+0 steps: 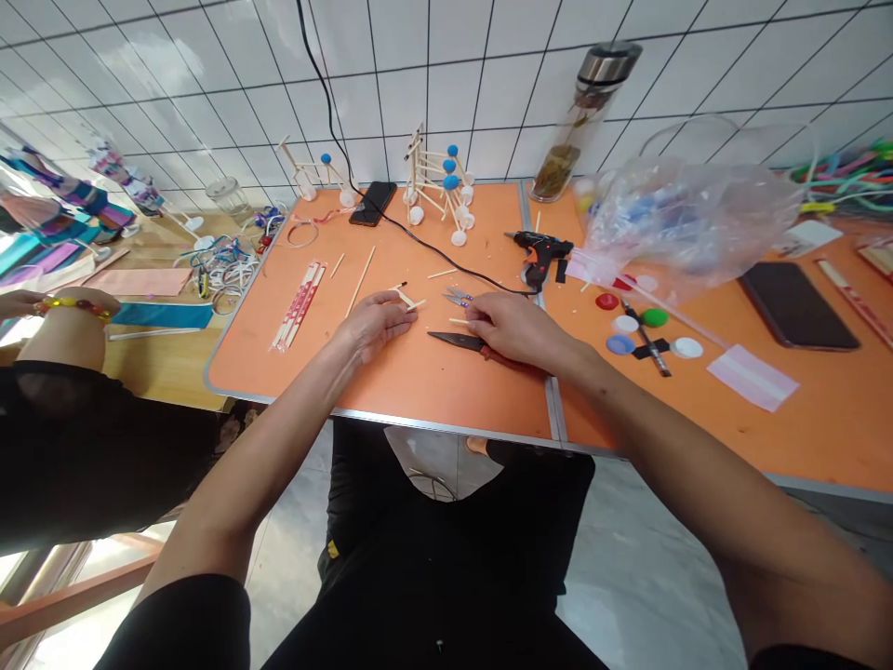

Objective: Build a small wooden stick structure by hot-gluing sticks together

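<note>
My left hand [379, 326] is closed around a small joined piece of wooden sticks [411, 303], one tip of which looks dark. To its right, my right hand [513, 328] is curled low over the table. A short wooden stick [459, 322] sticks out from its thumb and forefinger. Beneath that hand lies a knife [453, 341], blade pointing left and handle partly covered. Small scissors or pliers [457, 296] show only their metal tips beside the forefinger; the rest is hidden.
Behind stand stick models with blue and white caps [450, 181], a phone [373, 203] and a glass bottle [582, 121]. A corded glue gun [540, 256] lies right of centre, near bottle caps [620, 344] and a plastic bag [698, 214]. Wrapped chopsticks [299, 307] lie left. Another person's arm [66, 326] is far left.
</note>
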Motion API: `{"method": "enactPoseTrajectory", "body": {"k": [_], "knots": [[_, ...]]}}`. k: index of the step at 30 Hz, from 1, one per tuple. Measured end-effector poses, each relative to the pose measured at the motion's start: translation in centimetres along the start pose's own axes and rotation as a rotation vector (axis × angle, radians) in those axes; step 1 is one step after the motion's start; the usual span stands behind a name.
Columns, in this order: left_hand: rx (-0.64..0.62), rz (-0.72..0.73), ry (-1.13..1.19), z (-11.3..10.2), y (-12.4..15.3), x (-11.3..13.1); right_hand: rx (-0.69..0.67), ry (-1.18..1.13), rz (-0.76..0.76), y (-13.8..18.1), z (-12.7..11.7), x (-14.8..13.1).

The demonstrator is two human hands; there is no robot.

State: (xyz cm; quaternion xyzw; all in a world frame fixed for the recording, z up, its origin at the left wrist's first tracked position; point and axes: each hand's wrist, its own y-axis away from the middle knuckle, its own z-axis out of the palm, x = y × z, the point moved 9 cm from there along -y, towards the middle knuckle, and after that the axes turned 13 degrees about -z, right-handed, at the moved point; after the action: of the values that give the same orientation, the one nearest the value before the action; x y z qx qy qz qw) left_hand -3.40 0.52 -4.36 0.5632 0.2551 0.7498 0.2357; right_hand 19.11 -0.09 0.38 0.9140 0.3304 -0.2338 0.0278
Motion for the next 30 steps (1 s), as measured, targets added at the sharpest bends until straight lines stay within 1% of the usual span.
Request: {"method": "enactPoseTrajectory", "body": {"k": [5, 8, 10, 12, 15, 17, 19, 21, 24, 27, 30], "knots": [[0.008, 0.004, -0.092, -0.9, 1.1, -0.3, 0.031, 0.077, 0.012, -0.6, -0.5, 1.3], [-0.013, 0.062, -0.212, -1.1, 1.7, 0.0, 0.042, 0.11, 0.033, -0.8, -0.5, 1.9], [-0.021, 0.178, -0.319, -1.0, 1.8, 1.0, 0.031, 0.129, 0.037, -1.0, -0.5, 1.9], [0.032, 0.383, -0.476, -0.8, 1.7, 2.8, 0.013, 0.15, 0.042, -1.2, -0.6, 1.7], [0.127, 0.729, -0.837, 0.7, 1.1, 5.4, -0.017, 0.169, 0.068, -1.7, -1.0, 1.3], [0.139, 0.857, -1.122, 2.2, -0.3, 5.8, -0.021, 0.154, 0.086, -2.0, -1.2, 0.9], [0.167, 0.945, -1.29, 2.9, -1.7, 6.1, 0.004, 0.136, 0.089, -2.4, -1.4, 0.2], [0.164, 1.026, -1.353, 3.3, -2.3, 6.3, 0.041, 0.115, 0.085, -2.7, -1.2, -0.5], [0.087, 1.117, -1.389, 3.7, -2.1, 5.7, 0.062, 0.059, 0.078, -2.7, -0.1, -1.0], [-0.003, 1.147, -1.428, 4.1, -1.4, 4.5, 0.045, 0.046, 0.087, -2.3, 1.3, -1.1], [-0.017, 1.136, -1.445, 4.1, -1.3, 3.8, 0.001, 0.043, 0.105, -1.8, 2.3, -1.0]]}}
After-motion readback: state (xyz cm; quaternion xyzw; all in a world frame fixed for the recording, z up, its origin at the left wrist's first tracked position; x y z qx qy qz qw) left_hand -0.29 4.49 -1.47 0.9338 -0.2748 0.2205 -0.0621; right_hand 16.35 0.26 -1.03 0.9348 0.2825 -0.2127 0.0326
